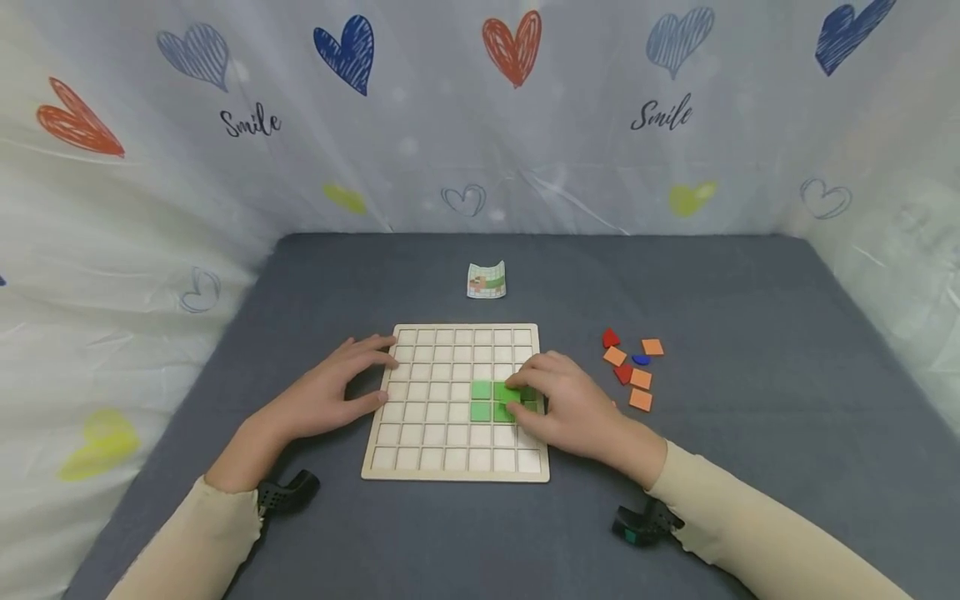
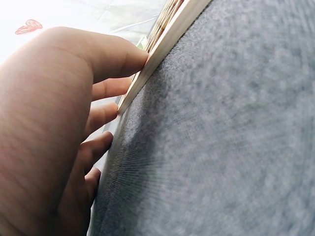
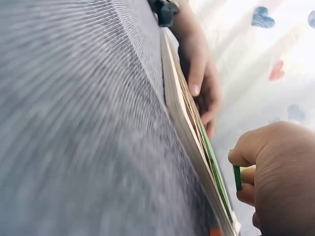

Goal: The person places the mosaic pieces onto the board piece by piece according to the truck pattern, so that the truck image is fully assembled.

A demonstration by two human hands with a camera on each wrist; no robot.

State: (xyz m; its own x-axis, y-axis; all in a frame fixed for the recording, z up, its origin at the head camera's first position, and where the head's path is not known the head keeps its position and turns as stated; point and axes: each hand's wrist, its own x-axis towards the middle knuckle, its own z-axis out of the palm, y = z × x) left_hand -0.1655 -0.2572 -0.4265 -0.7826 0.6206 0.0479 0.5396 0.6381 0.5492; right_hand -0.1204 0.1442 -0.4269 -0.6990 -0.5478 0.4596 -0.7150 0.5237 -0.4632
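A square wooden grid board (image 1: 420, 458) lies on the table in front of me. My left hand (image 1: 330, 392) touches its left rim with extended, spread fingers; the left wrist view shows the thumb (image 2: 120, 54) against the rim. My right hand (image 1: 577, 408) is over the right part of the board. Between thumb and fingers it pinches a green square tile (image 3: 237, 178), held above the board in the right wrist view. Light green tiles (image 1: 481, 390) sit in cells left of that hand, and darker green ones beside them are partly hidden by its fingers.
Right of the board lie several orange squares (image 1: 641, 400), red pieces (image 1: 611, 337) and a blue piece (image 1: 641, 360). A small, curled printed card (image 1: 487, 283) is behind the board. The grey table (image 1: 750, 400) ends at a white curtain with printed hearts.
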